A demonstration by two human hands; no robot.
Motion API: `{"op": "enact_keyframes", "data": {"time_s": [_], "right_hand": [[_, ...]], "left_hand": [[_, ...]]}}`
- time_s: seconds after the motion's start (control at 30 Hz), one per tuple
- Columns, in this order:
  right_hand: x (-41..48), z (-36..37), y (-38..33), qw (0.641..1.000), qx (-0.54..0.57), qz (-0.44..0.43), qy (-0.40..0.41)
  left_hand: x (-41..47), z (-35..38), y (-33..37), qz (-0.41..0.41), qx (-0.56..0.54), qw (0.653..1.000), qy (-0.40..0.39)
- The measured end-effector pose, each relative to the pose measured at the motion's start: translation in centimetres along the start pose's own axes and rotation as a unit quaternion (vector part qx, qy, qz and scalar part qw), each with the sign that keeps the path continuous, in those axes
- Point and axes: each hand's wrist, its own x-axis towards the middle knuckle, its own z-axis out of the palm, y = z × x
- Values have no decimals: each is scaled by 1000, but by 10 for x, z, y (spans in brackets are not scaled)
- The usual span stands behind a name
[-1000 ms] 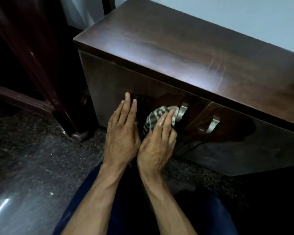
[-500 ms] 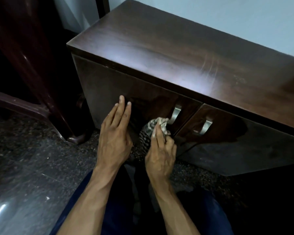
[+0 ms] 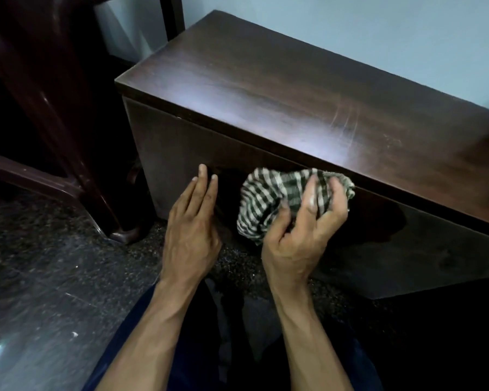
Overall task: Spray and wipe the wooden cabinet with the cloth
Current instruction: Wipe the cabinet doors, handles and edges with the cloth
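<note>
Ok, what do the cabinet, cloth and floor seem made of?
Cabinet: dark wood or wood-look laminate, semi-gloss; grain streaks and sheen. Cloth: soft woven fabric, checked, crumpled in the right hand. Floor: polished speckled stone, possibly granite; reflects light.

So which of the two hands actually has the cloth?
The right hand: its fingers curl round the bunched checked cloth at the cabinet front. The left hand, beside it, has straight fingers and holds nothing.
</note>
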Motion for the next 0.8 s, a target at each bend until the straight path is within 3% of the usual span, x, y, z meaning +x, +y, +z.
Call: {"op": "enact_keyframes", "data": {"time_s": [0.13,0.33,0.8], "right_hand": [[-24,14,16,998,-53,-33,-26],[-3,12,12,994,-91,-55,32],[-3,22,12,992,-87,-83,40]], "left_hand": [[-1,2,1,-1,0,1000,4],[0,5,2,-2,-2,1000,8],[-1,7,3,-3,8,1000,7]]}}
